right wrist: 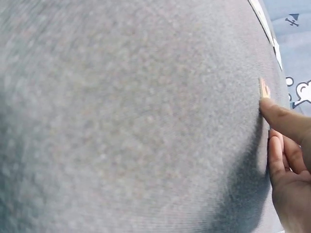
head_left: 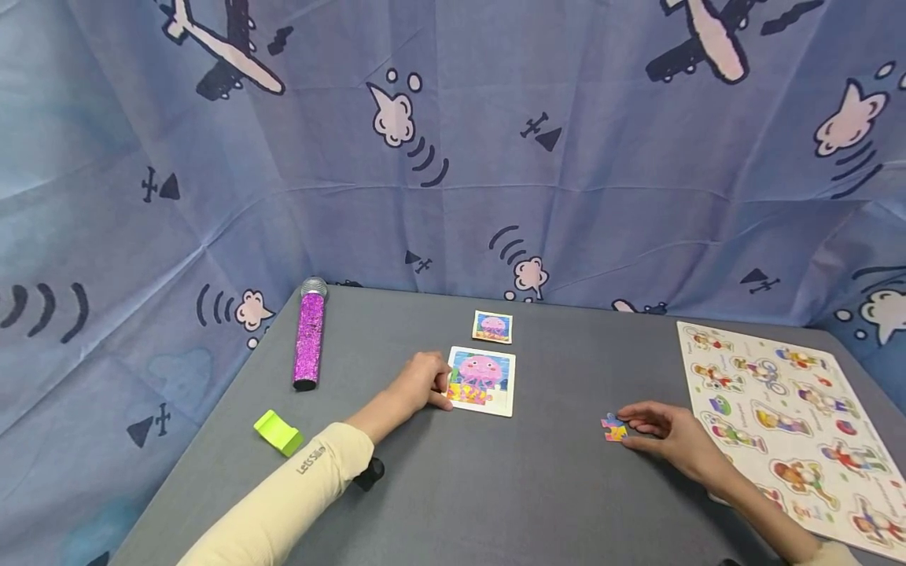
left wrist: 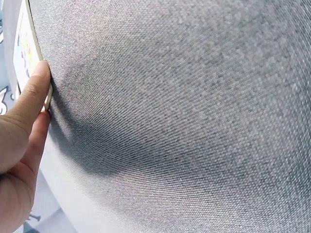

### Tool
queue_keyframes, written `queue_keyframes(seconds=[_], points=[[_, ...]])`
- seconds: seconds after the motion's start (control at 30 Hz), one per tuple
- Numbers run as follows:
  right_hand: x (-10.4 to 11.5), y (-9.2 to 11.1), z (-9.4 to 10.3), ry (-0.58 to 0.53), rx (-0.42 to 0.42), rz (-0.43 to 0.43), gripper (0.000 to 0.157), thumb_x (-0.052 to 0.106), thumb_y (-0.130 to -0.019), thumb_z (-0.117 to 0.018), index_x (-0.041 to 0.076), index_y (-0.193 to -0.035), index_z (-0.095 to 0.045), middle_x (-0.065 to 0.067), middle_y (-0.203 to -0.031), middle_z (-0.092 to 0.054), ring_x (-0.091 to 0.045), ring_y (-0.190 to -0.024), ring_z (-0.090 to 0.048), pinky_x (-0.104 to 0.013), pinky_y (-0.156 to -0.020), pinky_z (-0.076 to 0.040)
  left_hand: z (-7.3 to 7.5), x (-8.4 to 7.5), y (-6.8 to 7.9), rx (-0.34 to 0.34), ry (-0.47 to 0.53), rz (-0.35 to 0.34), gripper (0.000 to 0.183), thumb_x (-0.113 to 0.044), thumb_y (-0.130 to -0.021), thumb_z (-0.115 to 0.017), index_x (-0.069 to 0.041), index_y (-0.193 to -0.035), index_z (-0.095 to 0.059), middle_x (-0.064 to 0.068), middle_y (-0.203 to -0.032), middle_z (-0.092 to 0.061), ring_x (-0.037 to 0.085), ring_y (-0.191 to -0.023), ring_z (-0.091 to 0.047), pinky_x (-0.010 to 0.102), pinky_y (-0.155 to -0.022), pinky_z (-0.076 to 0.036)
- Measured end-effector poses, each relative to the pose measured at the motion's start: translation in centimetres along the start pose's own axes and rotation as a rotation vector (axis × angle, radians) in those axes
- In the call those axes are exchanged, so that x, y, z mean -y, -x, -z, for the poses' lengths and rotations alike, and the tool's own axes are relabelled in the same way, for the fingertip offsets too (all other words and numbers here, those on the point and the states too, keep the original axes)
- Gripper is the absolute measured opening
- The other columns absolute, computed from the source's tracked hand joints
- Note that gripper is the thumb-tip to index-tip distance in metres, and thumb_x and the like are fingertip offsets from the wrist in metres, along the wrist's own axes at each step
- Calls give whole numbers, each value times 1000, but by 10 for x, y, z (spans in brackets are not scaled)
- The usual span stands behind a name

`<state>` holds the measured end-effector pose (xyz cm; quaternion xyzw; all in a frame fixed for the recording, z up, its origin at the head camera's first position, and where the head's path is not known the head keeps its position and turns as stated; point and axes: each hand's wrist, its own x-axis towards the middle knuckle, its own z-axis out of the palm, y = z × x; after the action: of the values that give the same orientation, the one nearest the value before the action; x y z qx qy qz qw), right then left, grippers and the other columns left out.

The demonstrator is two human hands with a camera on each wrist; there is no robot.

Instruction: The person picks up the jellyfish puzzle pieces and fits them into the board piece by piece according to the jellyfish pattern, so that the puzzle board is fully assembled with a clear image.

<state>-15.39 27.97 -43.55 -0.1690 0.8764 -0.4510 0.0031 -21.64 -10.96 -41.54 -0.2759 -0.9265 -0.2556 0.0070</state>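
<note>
In the head view, a square jigsaw puzzle (head_left: 504,402) with a pink jellyfish picture lies in a white frame; its lower right part shows bare board. My left hand (head_left: 419,381) grips the frame's left edge. In the left wrist view, the thumb of the left hand (left wrist: 24,114) lies over the border of the puzzle (left wrist: 24,53), a finger at its corner. To the right, my right hand (head_left: 668,436) pinches a small blue, yellow and pink puzzle piece (head_left: 613,428) between thumb and fingers, low over the table. The right wrist view shows the piece (right wrist: 264,88) edge-on at the fingertips.
A small jellyfish picture card (head_left: 492,327) lies behind the puzzle. Left are a purple glitter microphone (head_left: 308,338) and a lime-green block (head_left: 279,433). A large board of sports figures (head_left: 786,417) lies under the right forearm's side. A patterned curtain (head_left: 453,220) hangs behind the grey table (head_left: 524,487).
</note>
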Motion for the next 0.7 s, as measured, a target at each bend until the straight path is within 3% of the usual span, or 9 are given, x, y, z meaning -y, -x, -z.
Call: queue_keyframes(seconds=[0.23, 0.4, 0.57, 0.7], points=[[1, 0, 1, -6, -22, -11, 33, -3, -75, -76, -9, -105, -65, -23, -98, -68, 0, -79, -65, -18, -65, -52, 3, -1, 1, 13, -14, 4, 38, -19, -60, -91, -1, -61, -57, 0, -65, -42, 8, -60, -35, 21, -54, -29], [3, -1, 1, -131, -13, -5, 34, -5, -77, -74, -15, -107, -62, -17, -96, -70, -3, -79, -68, -20, -64, -52, 3, -2, 2, 19, -7, 8, 38, -18, -60, -91, -1, -61, -57, 0, -65, -42, 9, -60, -35, 21, -53, -29], [7, -1, -5, -359, 32, -126, 43, -4, -80, -72, -21, -114, -53, -1, -97, -72, -8, -85, -69, -22, -70, -53, 2, 0, 1, 12, -11, -5, 38, -19, -60, -91, -3, -61, -56, -1, -65, -42, 8, -60, -35, 21, -53, -30], [14, -3, -10, -418, 35, -208, 47, -1, -80, -73, -21, -117, -52, 3, -97, -72, -9, -86, -69, -23, -73, -54, 2, 1, 1, 3, -14, -24, 38, -20, -60, -91, -3, -60, -56, -3, -64, -41, 8, -60, -36, 21, -54, -30]])
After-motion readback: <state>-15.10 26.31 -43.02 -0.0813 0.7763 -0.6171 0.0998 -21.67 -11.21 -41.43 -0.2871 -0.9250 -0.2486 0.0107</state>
